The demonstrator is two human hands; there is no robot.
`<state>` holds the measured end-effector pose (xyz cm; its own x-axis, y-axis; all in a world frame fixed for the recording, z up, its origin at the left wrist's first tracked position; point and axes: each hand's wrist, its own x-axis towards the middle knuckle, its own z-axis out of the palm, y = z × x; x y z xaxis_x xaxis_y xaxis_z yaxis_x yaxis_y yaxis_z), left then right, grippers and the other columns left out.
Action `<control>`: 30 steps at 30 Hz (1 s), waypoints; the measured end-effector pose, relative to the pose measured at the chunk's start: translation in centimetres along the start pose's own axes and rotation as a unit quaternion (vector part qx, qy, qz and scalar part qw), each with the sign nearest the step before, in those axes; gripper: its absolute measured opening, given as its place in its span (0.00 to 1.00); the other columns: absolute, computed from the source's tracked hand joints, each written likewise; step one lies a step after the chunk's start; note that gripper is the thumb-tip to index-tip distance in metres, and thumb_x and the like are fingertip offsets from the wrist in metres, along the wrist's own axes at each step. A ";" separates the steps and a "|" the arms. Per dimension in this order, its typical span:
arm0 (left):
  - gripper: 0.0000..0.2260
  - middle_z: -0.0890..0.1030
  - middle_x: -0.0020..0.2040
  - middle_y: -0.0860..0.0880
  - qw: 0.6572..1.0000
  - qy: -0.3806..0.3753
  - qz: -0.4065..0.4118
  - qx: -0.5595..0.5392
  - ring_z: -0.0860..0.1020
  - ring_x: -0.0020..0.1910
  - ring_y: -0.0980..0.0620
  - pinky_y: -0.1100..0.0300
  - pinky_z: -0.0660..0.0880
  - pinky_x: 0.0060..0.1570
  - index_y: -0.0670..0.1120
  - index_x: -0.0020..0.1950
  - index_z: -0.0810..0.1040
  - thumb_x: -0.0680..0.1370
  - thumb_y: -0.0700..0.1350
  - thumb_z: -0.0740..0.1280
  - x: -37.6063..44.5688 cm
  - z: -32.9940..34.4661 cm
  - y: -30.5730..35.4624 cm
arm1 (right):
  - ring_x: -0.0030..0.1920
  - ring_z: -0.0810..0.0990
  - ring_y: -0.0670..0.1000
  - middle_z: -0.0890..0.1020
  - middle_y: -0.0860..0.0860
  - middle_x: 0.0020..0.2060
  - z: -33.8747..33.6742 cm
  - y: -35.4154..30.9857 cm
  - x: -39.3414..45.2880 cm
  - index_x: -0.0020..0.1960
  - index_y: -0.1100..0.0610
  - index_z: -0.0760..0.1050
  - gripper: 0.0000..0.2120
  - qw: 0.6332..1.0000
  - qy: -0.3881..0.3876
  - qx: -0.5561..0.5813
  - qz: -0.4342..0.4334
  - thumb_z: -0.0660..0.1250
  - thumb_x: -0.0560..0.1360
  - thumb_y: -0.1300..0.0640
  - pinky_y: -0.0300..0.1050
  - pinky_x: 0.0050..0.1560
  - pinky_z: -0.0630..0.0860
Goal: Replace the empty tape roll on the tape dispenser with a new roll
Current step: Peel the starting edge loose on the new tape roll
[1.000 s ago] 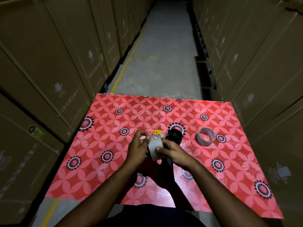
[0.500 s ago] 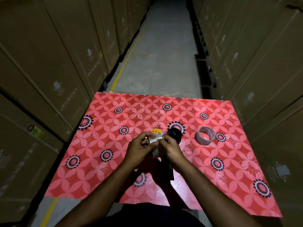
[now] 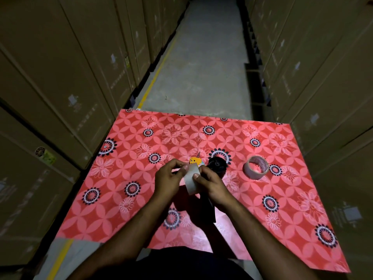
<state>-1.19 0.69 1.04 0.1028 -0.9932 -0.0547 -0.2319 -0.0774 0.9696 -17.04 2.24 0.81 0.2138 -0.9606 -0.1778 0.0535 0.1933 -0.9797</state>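
Both hands meet over the middle of the red floral tablecloth [image 3: 141, 178]. Left hand [image 3: 168, 179] and right hand [image 3: 212, 186] each pinch, between thumb and fingertips, a grey roll of tape [image 3: 191, 179] held edge-on between them. Just beyond the roll lies the tape dispenser [image 3: 217, 165], its black hub and yellow-orange head showing, its dark handle running under the right hand. Another tape roll [image 3: 256, 167], pale and thin-walled, lies flat on the cloth well right of the dispenser. Labels on the cardboard cartons [image 3: 60, 77] flanking the aisle are too blurred to read.
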 end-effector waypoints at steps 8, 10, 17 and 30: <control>0.06 0.83 0.41 0.45 0.998 0.019 -0.029 -0.050 0.79 0.43 0.51 0.52 0.75 0.50 0.41 0.42 0.79 0.80 0.38 0.70 0.9 -0.2 0.0 | 0.47 0.76 0.44 0.77 0.43 0.46 -0.3 0.8 0.3 0.50 0.55 0.77 0.12 0.990 0.047 -0.124 -0.036 0.69 0.75 0.46 0.41 0.47 0.72; 0.07 0.84 0.42 0.46 0.998 0.039 -0.019 -0.053 0.80 0.45 0.50 0.50 0.76 0.51 0.41 0.44 0.78 0.79 0.43 0.70 0.9 0.0 -0.3 | 0.56 0.74 0.40 0.73 0.46 0.56 -0.7 0.8 0.5 0.58 0.51 0.76 0.19 0.985 0.096 -0.143 -0.001 0.75 0.72 0.45 0.43 0.56 0.76; 0.07 0.86 0.42 0.50 0.995 0.052 -0.040 -0.077 0.83 0.43 0.52 0.51 0.78 0.48 0.49 0.42 0.78 0.80 0.45 0.69 0.6 1.0 -1.0 | 0.54 0.84 0.52 0.81 0.58 0.59 -2.3 0.5 1.4 0.64 0.55 0.75 0.33 0.994 0.048 -0.009 0.102 0.83 0.63 0.51 0.48 0.51 0.82; 0.06 0.85 0.44 0.44 0.977 0.019 -0.048 -0.208 0.85 0.39 0.53 0.62 0.82 0.42 0.40 0.48 0.73 0.85 0.36 0.61 2.0 0.7 0.3 | 0.64 0.78 0.51 0.78 0.52 0.65 -3.5 0.4 1.4 0.66 0.48 0.76 0.38 0.996 0.026 0.031 0.074 0.83 0.58 0.51 0.45 0.56 0.79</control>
<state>-1.72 -1.36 1.11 0.1434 -0.9785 -0.1482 0.1927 -0.1193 0.9740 -20.11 0.28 -0.20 0.1733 -0.9293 -0.3260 0.0854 0.3439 -0.9351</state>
